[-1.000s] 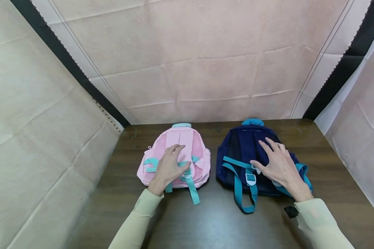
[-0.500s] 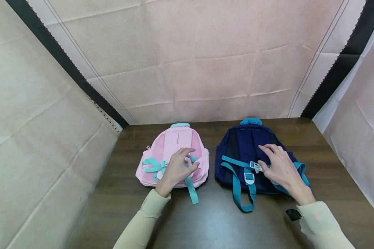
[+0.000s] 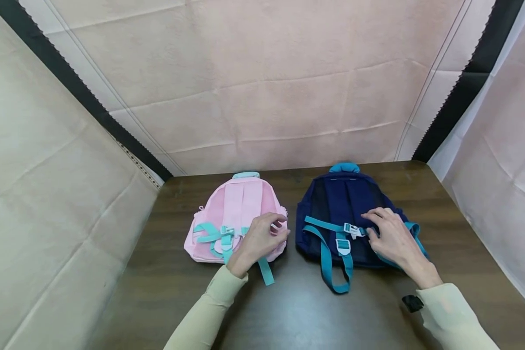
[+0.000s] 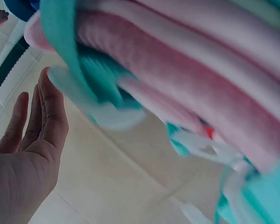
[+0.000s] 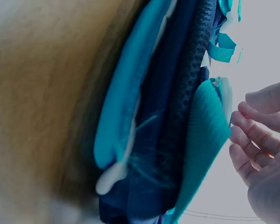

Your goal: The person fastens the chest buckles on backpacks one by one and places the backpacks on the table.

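Observation:
A small pink backpack [image 3: 232, 194] with mint-green straps lies back panel up on the table. Over its lower right part hovers my left hand [image 3: 257, 243], thumb and fingers apart with nothing between them. The left wrist view shows that hand's fingers [image 4: 51, 102] nearly straight beside a mint strap [image 4: 60, 42]. To the right lies a larger navy backpack [image 3: 328, 194] with blue straps and a white buckle [image 3: 353, 230] across it. My right hand [image 3: 391, 240] is above its right side, fingers loosely bent. In the right wrist view its fingertips [image 5: 240, 119] are close to a blue strap [image 5: 207, 126].
Both bags lie on a dark brown wooden table [image 3: 297, 311], handles toward the far edge. Pale fabric walls [image 3: 262, 97] rise behind and at both sides. Loose strap ends hang toward the near side, including a blue loop [image 3: 339, 287] on the navy bag.
My left hand has moved right across the pink backpack, uncovering its left buckle. My right hand has drawn back slightly toward the near side, its fingers less spread. The head view has shifted slightly.

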`<state>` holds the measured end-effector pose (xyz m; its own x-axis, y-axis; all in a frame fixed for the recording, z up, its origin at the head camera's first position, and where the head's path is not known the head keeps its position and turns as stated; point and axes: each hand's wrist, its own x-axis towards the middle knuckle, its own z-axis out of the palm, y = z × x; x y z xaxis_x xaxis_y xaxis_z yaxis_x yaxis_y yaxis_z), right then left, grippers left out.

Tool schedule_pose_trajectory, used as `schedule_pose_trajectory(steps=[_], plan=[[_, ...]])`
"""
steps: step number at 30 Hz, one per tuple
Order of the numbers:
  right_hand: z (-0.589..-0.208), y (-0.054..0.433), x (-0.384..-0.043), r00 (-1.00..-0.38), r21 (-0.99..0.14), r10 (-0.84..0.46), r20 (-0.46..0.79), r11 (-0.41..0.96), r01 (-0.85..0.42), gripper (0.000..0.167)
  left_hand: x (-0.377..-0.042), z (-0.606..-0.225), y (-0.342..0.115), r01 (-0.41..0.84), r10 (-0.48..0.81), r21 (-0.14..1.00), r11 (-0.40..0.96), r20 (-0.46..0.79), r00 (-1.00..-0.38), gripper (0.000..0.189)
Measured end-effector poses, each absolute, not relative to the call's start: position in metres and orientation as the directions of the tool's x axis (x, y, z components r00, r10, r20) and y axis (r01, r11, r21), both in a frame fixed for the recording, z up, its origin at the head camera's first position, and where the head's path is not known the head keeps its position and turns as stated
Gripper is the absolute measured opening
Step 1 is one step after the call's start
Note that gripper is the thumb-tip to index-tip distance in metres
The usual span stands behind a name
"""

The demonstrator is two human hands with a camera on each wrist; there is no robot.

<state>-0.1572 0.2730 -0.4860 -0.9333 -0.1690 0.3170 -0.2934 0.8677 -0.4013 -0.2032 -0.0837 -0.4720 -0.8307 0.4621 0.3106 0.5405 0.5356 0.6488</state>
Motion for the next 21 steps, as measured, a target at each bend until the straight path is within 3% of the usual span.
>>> schedule_pose_trajectory(steps=[16, 21], plan=[[-0.496, 0.277, -0.156, -0.959, -0.439, -0.184, 0.213, 0.859, -0.262, 0.034, -0.197, -0.479, -0.041, 0.506, 0.558, 0.626, 0.594, 0.133, -0.819, 0.035], [-0.498, 0.275, -0.159, -0.96, -0.423, -0.201, 0.192, 0.866, -0.266, 0.035, -0.198, -0.482, -0.029, 0.532, 0.565, 0.561, 0.635, 0.132, -0.814, 0.038]])
